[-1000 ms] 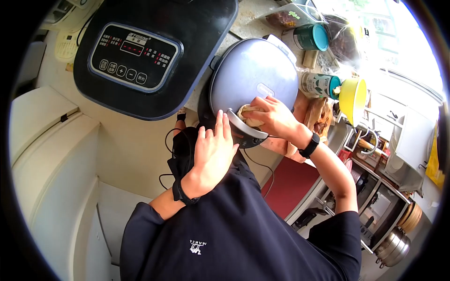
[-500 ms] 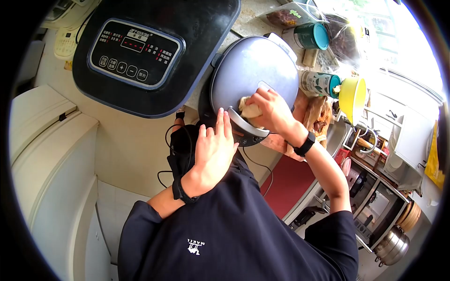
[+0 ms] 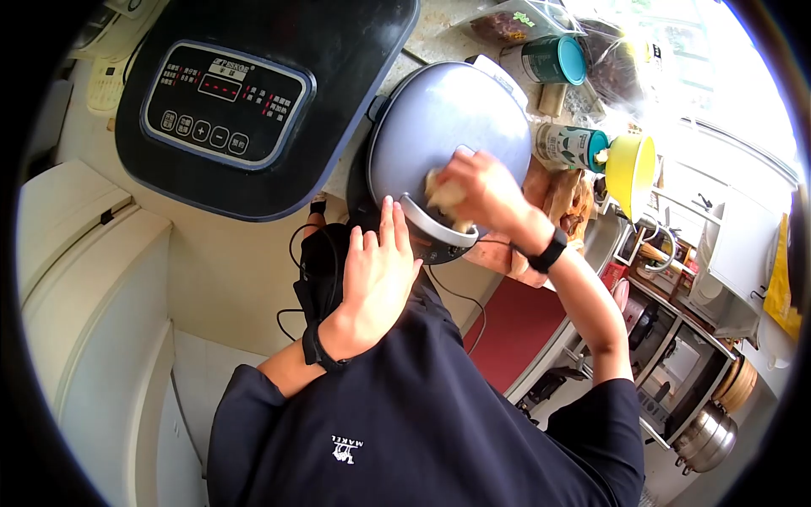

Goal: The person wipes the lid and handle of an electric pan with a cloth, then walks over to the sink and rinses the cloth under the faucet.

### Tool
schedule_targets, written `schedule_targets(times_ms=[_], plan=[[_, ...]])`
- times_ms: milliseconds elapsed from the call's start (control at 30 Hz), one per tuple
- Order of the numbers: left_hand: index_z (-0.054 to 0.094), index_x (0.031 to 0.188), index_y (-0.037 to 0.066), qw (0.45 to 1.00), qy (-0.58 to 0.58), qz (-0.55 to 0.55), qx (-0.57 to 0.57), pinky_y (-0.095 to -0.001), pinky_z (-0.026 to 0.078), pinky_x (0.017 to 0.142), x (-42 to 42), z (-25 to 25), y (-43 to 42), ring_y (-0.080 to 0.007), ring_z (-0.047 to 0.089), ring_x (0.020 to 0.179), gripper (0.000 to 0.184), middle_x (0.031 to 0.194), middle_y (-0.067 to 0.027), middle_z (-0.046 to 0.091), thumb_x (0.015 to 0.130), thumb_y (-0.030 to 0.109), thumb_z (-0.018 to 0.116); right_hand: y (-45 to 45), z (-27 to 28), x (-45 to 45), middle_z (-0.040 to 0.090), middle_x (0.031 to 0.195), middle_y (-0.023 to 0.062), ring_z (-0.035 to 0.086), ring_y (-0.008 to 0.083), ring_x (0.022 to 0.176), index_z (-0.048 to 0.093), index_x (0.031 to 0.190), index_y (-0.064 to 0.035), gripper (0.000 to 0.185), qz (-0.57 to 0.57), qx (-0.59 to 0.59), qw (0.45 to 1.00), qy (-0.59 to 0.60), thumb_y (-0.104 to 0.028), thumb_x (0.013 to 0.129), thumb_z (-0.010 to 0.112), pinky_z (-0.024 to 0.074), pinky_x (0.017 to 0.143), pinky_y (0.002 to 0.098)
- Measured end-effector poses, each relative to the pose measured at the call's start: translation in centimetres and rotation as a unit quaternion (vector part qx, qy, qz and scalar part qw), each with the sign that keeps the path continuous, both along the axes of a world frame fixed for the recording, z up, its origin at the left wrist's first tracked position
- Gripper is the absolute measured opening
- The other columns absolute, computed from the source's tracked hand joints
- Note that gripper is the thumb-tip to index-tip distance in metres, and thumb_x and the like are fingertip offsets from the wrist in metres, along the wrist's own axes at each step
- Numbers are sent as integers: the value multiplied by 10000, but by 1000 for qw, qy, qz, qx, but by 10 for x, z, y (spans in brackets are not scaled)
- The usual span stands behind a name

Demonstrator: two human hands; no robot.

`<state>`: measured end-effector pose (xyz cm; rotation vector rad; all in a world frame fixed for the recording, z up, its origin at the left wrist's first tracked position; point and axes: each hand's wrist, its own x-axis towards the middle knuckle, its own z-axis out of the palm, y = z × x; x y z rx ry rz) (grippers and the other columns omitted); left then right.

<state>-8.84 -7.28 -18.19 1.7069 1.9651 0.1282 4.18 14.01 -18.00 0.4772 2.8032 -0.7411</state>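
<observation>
A round appliance with a glossy blue-grey lid (image 3: pixel 448 110) stands at the counter's edge, its curved silver handle (image 3: pixel 431 225) facing me. My right hand (image 3: pixel 486 194) is closed on a crumpled beige cloth (image 3: pixel 443 193), which lies against the lid just above the handle; motion blurs the fingers. My left hand (image 3: pixel 378 269) is empty, its fingers stretched out flat, with the fingertips at the left end of the handle. Left of the lid is a large black cooker (image 3: pixel 279 51) with a lit control panel.
Two teal-lidded cans (image 3: pixel 570 61) (image 3: pixel 574 145), a yellow bowl (image 3: pixel 630 177) and plastic bags of food (image 3: pixel 612 68) stand right of the appliance. Black cords (image 3: pixel 480 308) hang below the counter. A rack (image 3: pixel 676 372) and steel pots (image 3: pixel 708 438) are at the right.
My right hand has moved slightly up and left over the lid with the cloth. The left hand keeps its place by the handle. The whole view has shifted a little.
</observation>
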Motion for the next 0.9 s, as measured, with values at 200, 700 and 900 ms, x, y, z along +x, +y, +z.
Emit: schedule_targets(times_ms=[200,700,900], plan=[[367,1536,-119,1000,2,-1,-15,-405,462,1073,1,4,0,-259,676,955,890,1579,-242,460,920,404,741,-13,-5,-4,611,949,75,639,325,892,686,980,-118,336,51,-75,996,15,-104,665,798,534,818,422],[579,1387,-13,970,-160,106,149,-411,535,931,-17,-15,-2,-331,692,1002,584,1369,-187,644,912,284,741,15,-12,-61,624,931,77,676,339,883,761,1066,-132,344,4,-57,993,99,-74,728,794,576,773,439],[579,1419,95,917,-229,260,198,-427,576,861,-49,-27,10,-342,703,987,542,1261,-134,681,905,143,743,-9,-11,-66,635,942,102,675,349,928,769,1059,-132,373,98,-129,985,53,-21,704,739,576,793,451]])
